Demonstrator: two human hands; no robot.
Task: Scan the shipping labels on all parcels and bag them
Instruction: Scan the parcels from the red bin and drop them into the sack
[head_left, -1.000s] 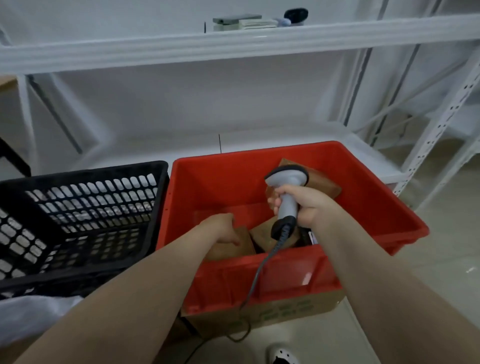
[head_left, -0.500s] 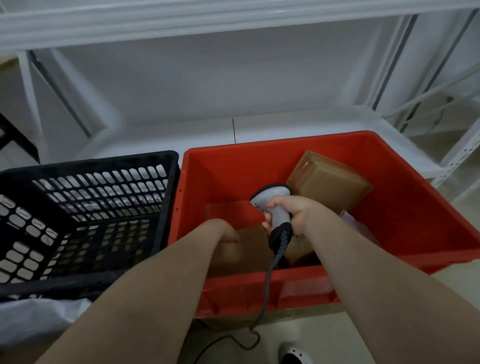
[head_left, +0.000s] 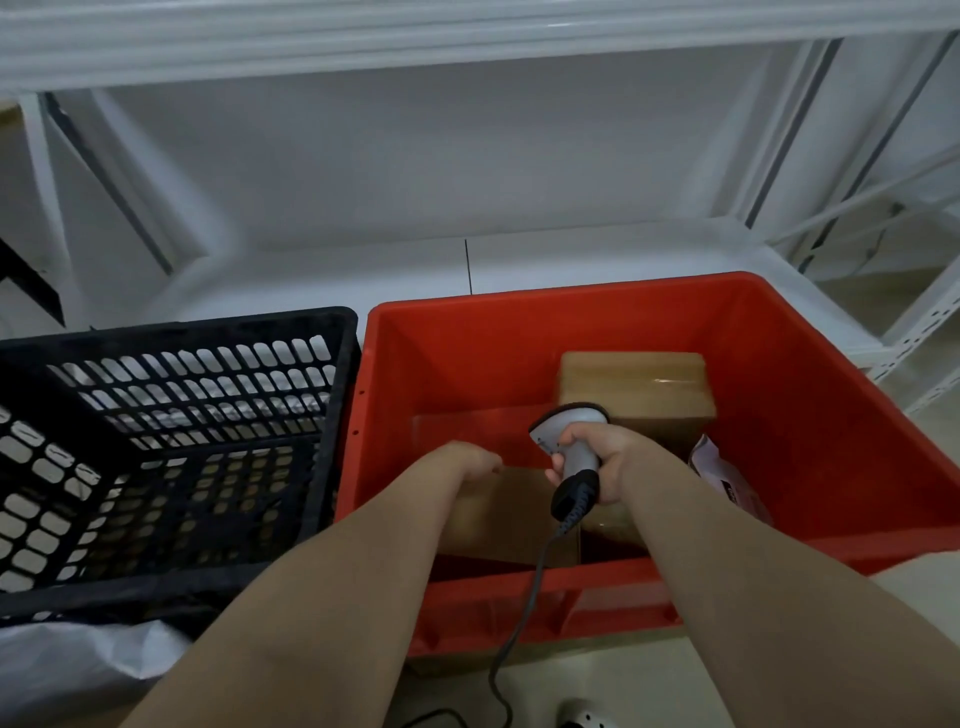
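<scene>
Since the earlier frames the view has tipped lower, and the scanner now sits against the lower left corner of the rear parcel; both hands remain low in the bin.

Setting: white metal shelving fills the top of the frame, with a pale floor along the bottom edge. A red bin takes up centre and right, its left wall just beside a black slatted basket. A white plastic bag lies at lower left.

Right hand: fingers clenched round the scanner's grey handle, head pointing up and away. Its cable drops over the bin's near wall to the floor.

Left hand: knuckles bent, fingertips down on the far top edge of the near parcel. Whether they grasp it cannot be told, since the wrist hides them.

Parcels: the near one lies against the bin's front wall, directly below the scanner's handle. The rear one leans at the back wall. A pale mailer lies at right, partly behind the right forearm.

Clearance: bare red bin floor shows left of centre, between the left wall and the left hand.
</scene>
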